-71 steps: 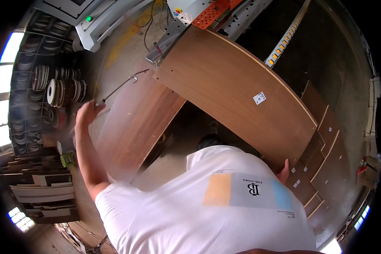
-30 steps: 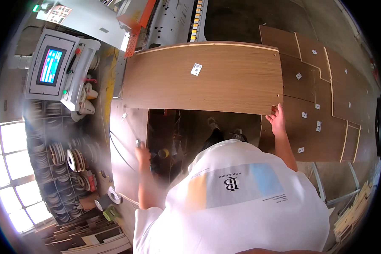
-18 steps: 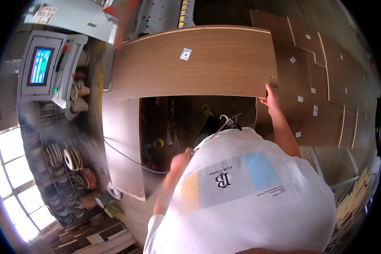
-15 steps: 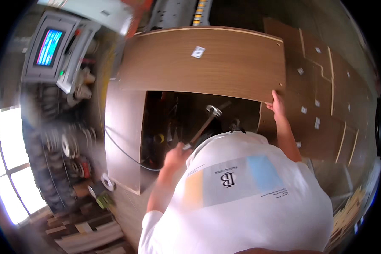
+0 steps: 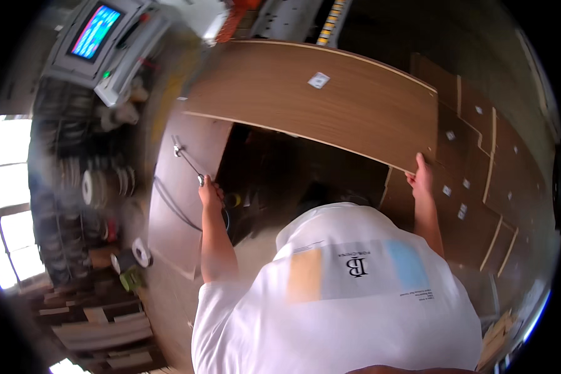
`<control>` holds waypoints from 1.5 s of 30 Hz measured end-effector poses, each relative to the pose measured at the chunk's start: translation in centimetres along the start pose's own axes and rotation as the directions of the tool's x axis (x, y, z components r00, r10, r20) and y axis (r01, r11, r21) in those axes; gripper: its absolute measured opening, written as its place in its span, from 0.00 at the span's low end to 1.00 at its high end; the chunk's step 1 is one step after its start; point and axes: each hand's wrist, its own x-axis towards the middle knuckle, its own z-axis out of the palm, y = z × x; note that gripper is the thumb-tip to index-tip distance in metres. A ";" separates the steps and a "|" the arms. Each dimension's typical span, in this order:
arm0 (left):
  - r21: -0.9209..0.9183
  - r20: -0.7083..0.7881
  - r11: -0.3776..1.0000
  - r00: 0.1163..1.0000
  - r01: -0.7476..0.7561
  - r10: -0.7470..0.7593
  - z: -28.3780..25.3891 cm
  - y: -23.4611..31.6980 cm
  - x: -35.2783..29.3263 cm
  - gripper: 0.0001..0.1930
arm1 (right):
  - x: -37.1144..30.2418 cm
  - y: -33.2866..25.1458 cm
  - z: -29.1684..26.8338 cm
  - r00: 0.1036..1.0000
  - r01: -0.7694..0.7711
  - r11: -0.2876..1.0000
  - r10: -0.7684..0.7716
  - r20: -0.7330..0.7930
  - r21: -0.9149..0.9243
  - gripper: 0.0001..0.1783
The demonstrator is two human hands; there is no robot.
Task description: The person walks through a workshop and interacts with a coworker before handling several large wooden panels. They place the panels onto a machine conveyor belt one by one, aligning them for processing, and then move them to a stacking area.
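A long brown wood-grain board [image 5: 355, 103] with a small white label lies across the far side, its right end angled nearer to me. My right hand [image 5: 422, 177] grips its near right corner, thumb on top and fingers at the edge. Over a pale panel [image 5: 174, 240] on the left, my left hand [image 5: 210, 192] is closed round the handle of a hammer [image 5: 189, 163]. The hammer's metal head points away from me and is slightly blurred. A thin hose [image 5: 176, 209] curves over the pale panel towards my left forearm.
Large brown labelled panels [image 5: 464, 181] lie at the right. A machine control screen [image 5: 96, 31] stands at the upper left, above racks of rolls [image 5: 96, 187]. A dark gap [image 5: 305, 165] lies between the board and me. Wood offcuts [image 5: 106, 330] are stacked at lower left.
My left hand has swung the hammer leftward and away, from in front of my body to over the pale panel. My right hand stays on the board's corner; the whole view has turned somewhat.
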 end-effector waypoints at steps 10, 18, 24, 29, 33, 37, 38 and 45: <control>0.543 0.836 0.400 0.433 -0.738 -0.336 13.4 -5.9 -11.1 0.35 | -2.0 -1.1 0.3 0.989 -0.073 0.997 0.071 -0.130 -0.011 0.26; 0.634 0.773 0.367 0.579 -0.681 -0.259 8.6 -2.4 -11.1 0.26 | 1.0 5.0 -0.9 0.989 0.083 0.995 -0.074 0.127 -0.063 0.25; 0.101 0.442 0.992 0.897 -0.072 0.020 11.3 0.7 -7.7 0.09 | -1.9 3.2 1.9 0.994 -0.107 0.950 0.093 -0.061 -0.293 0.24; -0.173 0.396 0.985 0.915 -0.005 0.074 16.1 2.2 -6.0 0.20 | -2.6 4.3 2.1 0.999 0.030 0.948 -0.035 -0.009 -0.316 0.23; -0.287 0.434 0.958 0.889 -0.014 0.144 19.4 2.7 -6.2 0.18 | -2.0 4.6 2.1 0.990 0.072 0.887 -0.121 -0.078 -0.456 0.25; -0.283 0.473 0.959 0.874 0.030 0.112 20.3 3.1 -5.7 0.20 | -0.3 4.3 1.6 0.980 0.069 0.802 -0.164 -0.109 -0.593 0.26; -0.273 0.495 0.962 0.860 0.023 0.120 20.7 3.4 -5.1 0.20 | 0.4 4.0 1.6 0.978 0.068 0.772 -0.178 -0.112 -0.632 0.26; -0.244 0.546 0.969 0.821 -0.033 0.166 28.0 6.9 -3.0 0.22 | 3.8 -4.1 6.4 0.985 0.091 0.859 -0.152 -0.081 -0.503 0.24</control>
